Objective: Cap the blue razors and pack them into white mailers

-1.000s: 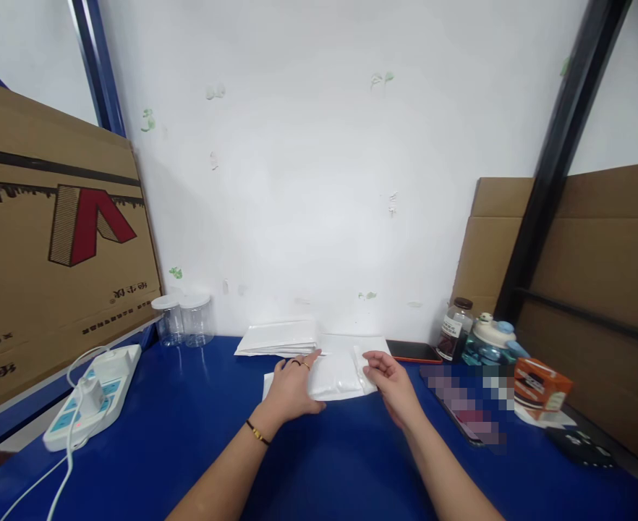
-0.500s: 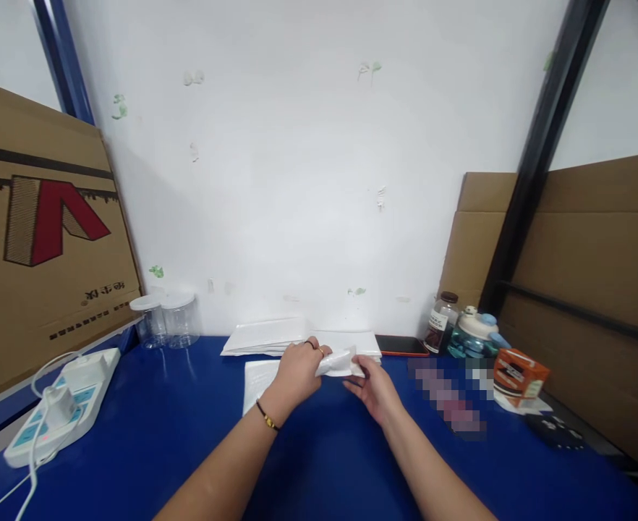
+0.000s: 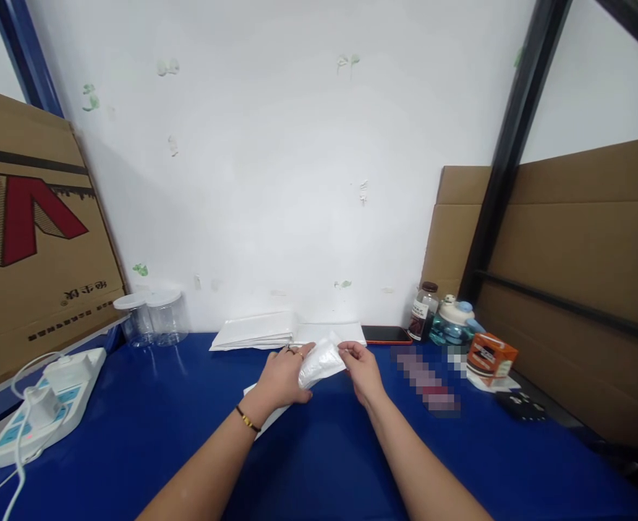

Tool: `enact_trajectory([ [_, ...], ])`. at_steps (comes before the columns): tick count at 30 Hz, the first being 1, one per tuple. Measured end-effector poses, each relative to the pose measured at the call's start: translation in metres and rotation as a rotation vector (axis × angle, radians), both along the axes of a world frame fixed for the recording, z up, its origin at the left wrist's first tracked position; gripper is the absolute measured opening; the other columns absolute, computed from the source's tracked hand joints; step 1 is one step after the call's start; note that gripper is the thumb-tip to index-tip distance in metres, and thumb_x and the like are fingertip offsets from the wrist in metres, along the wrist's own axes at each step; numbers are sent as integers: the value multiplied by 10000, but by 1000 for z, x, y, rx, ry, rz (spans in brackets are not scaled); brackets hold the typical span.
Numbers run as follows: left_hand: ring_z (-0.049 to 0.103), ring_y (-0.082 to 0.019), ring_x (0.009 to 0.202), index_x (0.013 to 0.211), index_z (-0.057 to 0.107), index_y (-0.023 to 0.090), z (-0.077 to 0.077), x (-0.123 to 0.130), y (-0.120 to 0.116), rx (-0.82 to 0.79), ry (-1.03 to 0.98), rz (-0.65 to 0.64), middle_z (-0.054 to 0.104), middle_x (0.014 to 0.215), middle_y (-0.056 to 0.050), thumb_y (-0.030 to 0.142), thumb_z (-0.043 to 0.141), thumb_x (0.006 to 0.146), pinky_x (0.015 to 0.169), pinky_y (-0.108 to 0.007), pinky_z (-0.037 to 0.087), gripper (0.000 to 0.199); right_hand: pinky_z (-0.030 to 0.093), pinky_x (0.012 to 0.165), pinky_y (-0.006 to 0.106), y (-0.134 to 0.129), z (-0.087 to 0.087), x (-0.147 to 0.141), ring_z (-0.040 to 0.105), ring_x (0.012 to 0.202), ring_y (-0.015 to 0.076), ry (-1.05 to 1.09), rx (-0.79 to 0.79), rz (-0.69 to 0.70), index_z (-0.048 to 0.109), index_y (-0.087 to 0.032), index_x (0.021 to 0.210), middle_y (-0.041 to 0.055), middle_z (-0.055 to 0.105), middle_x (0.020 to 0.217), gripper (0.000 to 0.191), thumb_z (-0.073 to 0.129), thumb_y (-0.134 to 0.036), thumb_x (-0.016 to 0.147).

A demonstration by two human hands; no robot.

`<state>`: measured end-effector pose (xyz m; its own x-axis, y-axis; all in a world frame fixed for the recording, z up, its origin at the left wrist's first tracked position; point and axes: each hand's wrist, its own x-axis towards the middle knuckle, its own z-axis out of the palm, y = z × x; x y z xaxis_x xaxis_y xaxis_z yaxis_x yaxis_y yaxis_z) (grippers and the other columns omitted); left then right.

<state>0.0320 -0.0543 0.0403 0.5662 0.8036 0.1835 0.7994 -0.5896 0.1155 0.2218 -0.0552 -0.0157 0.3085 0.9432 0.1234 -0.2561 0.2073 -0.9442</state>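
A white bubble mailer [image 3: 320,364], shiny and slightly puffed, is held above the blue table, one end tilted up to the right. My left hand [image 3: 282,379] is closed around its left part, thumb below. At the upper right edge, my right hand [image 3: 363,372] pinches the mailer between thumb and fingers. White material [image 3: 269,424] shows under my left wrist; I cannot tell whether it belongs to the same mailer. Behind the hands lie a stack of white mailers [image 3: 254,331] and another white pile [image 3: 333,331] against the wall.
Two clear lidded jars [image 3: 167,318] and a power strip [image 3: 53,405] with cables are on the left. To the right are a phone [image 3: 387,334], a brown-capped bottle [image 3: 423,312], a blue-lidded jug [image 3: 453,322], an orange box [image 3: 491,358] and a dark flat object [image 3: 521,405].
The mailer has been turned and raised, showing more of its shiny face. My left hand's grip has spread around it. The whole view has shifted, so the surroundings appear farther left.
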Motion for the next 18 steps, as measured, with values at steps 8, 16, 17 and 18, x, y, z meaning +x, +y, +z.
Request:
enact_trajectory([
  [8, 428, -324, 1122, 1389, 236, 320, -7, -45, -5, -64, 122, 282, 502, 1189, -109, 260, 671, 497, 961, -554, 239, 994, 398, 437, 199, 7, -7, 5, 550, 518, 123, 231, -96, -31, 613, -197, 832, -31, 620, 637, 232, 630, -149, 605],
  [16, 409, -284, 1078, 1190, 505, 271, 107, -3, -17, 419, 294, -31, 545, 1077, -106, 116, 618, 599, 988, -526, 201, 621, 540, 626, 332, 18, -13, -1, 652, 626, 195, 745, -239, 116, 563, -191, 804, 16, 664, 646, 46, 530, -209, 778],
  [17, 410, -280, 1073, 1173, 518, 263, 116, 4, -20, 444, 310, -69, 550, 1066, -107, 127, 615, 621, 989, -514, 207, 577, 542, 621, 329, 18, -14, -2, 655, 625, 193, 743, -240, 99, 558, -196, 811, 11, 664, 640, 48, 522, -220, 792],
  [18, 413, -276, 1067, 1169, 522, 258, 124, 10, -23, 465, 321, -99, 554, 1059, -108, 138, 612, 639, 990, -507, 212, 550, 543, 614, 322, 18, -14, -4, 657, 626, 190, 728, -241, 77, 552, -199, 817, 7, 664, 636, 50, 516, -230, 802],
])
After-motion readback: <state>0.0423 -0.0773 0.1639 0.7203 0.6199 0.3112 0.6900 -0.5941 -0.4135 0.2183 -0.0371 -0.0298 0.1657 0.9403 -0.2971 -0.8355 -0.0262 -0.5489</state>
